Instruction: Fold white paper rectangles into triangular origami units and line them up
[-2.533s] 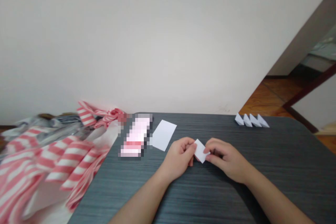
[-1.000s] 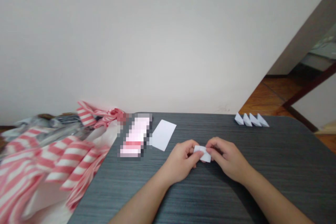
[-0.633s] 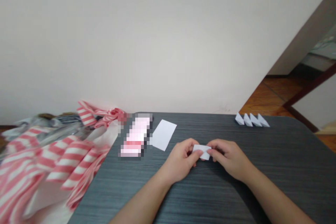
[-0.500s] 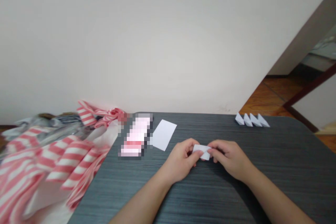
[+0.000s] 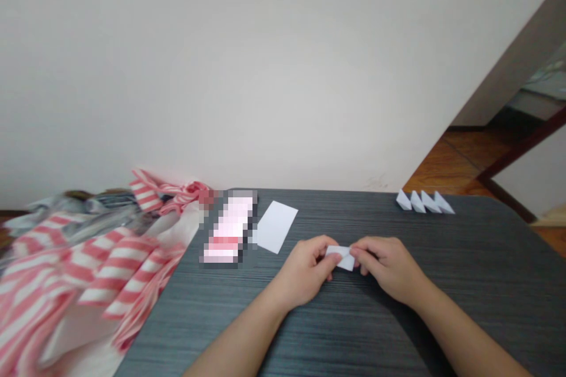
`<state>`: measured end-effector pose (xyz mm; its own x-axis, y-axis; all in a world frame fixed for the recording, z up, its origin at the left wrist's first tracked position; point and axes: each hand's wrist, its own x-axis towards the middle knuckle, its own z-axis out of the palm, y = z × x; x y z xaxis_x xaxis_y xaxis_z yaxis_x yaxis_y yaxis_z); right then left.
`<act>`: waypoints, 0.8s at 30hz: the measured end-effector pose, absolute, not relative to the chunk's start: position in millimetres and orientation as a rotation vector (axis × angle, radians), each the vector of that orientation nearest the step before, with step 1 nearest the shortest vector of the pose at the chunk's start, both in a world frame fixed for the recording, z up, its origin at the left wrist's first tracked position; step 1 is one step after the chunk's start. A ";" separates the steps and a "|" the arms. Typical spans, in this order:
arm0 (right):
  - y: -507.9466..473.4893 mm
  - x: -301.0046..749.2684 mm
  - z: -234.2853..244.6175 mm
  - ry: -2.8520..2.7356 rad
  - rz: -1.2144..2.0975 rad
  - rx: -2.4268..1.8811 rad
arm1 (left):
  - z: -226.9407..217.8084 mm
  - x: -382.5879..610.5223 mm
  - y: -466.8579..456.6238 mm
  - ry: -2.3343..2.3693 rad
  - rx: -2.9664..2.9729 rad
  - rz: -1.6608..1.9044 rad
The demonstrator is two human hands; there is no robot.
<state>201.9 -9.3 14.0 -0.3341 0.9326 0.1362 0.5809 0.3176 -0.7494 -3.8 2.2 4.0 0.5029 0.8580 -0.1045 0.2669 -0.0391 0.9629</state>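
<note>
Between my two hands is a small folded piece of white paper (image 5: 346,261), held above the dark table. My left hand (image 5: 309,271) pinches its left side, thumb on the near face and fingers behind. Its right side is gripped by my right hand (image 5: 385,265), with the thumb and forefinger closed at the edge. The fingertips behind the paper are partly hidden. A flat sheet of white paper (image 5: 276,227) lies on the table beyond my left hand. Several folded white paper pieces (image 5: 425,202) stand in a row at the far right edge.
The dark wood-grain table (image 5: 283,336) meets a pale wall (image 5: 283,70) at the back. Left of the sheet lies a pixelated pink-and-white rectangle (image 5: 230,227). Red-and-white striped cloth (image 5: 110,271) is heaped along the left. Wooden floor (image 5: 460,159) shows beyond the right corner.
Both hands keep hold of the folded paper in nearly the same spot. The paper has tipped slightly and sits a touch lower. Everything else stays where it was.
</note>
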 end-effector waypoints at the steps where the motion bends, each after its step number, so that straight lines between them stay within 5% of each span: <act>1: -9.4 202.0 14.0 -2.021 0.815 -1.333 | 4.4 -3.8 2.1 0.994 1.580 0.636; 24: -8.7 204.0 12.2 -1.880 1.036 -1.380 | 1.5 -3.1 2.1 1.027 1.561 0.665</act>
